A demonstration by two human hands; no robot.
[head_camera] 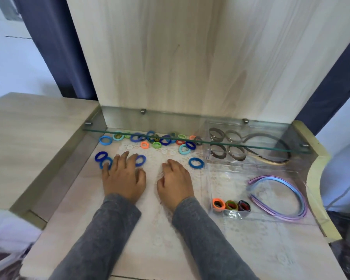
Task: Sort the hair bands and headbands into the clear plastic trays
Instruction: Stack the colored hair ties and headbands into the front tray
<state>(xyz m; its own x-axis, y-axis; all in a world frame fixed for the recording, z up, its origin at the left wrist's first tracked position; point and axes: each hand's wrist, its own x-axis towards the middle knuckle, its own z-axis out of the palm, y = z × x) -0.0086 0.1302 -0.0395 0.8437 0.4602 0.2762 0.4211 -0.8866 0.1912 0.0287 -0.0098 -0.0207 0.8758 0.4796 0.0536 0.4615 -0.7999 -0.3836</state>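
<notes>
Several coloured hair bands (156, 140) lie scattered at the back of the table, under a glass shelf. My left hand (124, 175) rests flat on the lace cloth, its fingertips touching blue bands (103, 160) and another blue band (140, 160). My right hand (175, 181) lies flat beside it and holds nothing; a blue band (196, 163) sits just to its right. A clear tray (218, 178) at the right holds purple and blue headbands (281, 197) and three upright bands (230, 205). A second clear tray (207, 156) behind it holds dark bands (226, 144) and a dark headband.
A glass shelf (190, 140) on metal pegs spans the back, low above the scattered bands. A wooden panel (170, 57) stands upright behind it. A raised wooden surface (28, 134) borders the left side, and a curved cream edge (315, 178) borders the right.
</notes>
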